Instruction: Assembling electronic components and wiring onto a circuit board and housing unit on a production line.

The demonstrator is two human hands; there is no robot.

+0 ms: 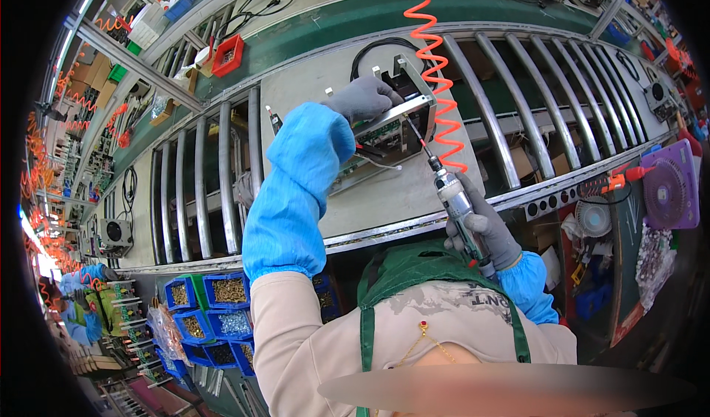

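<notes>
A metal chassis (423, 104) with circuit boards and loose wires inside stands on a pale work board (384, 202) in front of me. My left hand (364, 97), in a grey glove, reaches across and grips its upper edge with fingers curled. In my right hand (484, 226), also gloved, is a silver and green screwdriver (452, 195), a powered one. Its thin bit points up and left at the chassis rail; whether the tip touches a screw is too small to tell. Blue sleeves cover both forearms.
Metal rollers (201, 187) run to either side of the board. An orange coiled hose (444, 84) hangs beside the chassis. Blue bins (229, 291) of small fasteners sit at lower left, a red tray (228, 56) at far left. A purple fan (669, 184) stands at right.
</notes>
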